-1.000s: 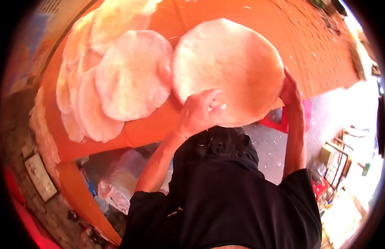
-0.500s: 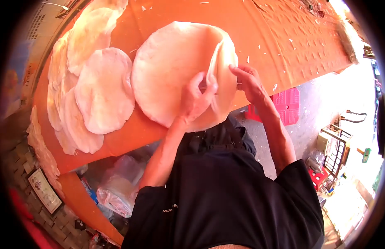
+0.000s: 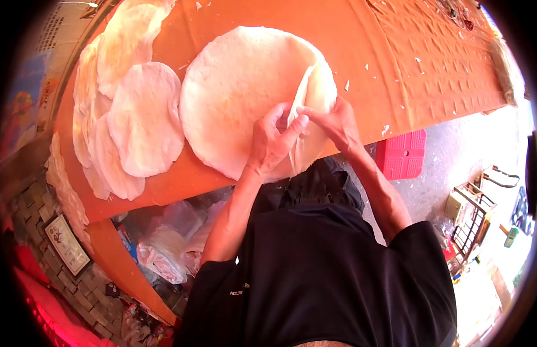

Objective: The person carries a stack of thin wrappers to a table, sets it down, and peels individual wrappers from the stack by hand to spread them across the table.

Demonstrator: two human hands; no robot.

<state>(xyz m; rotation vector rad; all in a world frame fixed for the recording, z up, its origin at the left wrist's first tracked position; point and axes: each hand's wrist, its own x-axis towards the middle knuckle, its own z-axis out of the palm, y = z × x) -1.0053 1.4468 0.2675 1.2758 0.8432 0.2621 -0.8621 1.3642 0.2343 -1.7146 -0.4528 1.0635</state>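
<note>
Large pale sheet [image 3: 239,98] on orange desk [image 3: 352,40], right side folded inward; left hand [image 3: 272,140] and right hand [image 3: 338,124], each grip pinching the fold [image 3: 321,81]; smaller sheets [image 3: 146,118] leftward.

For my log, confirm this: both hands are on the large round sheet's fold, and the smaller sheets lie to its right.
Wrong side: the smaller sheets lie to the left of the large round sheet, as the head view shows.

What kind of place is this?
Probably a small workshop, though it could be a home workspace: a big orange-covered table with pale round sheets laid out on it, and plastic bags underneath.
</note>
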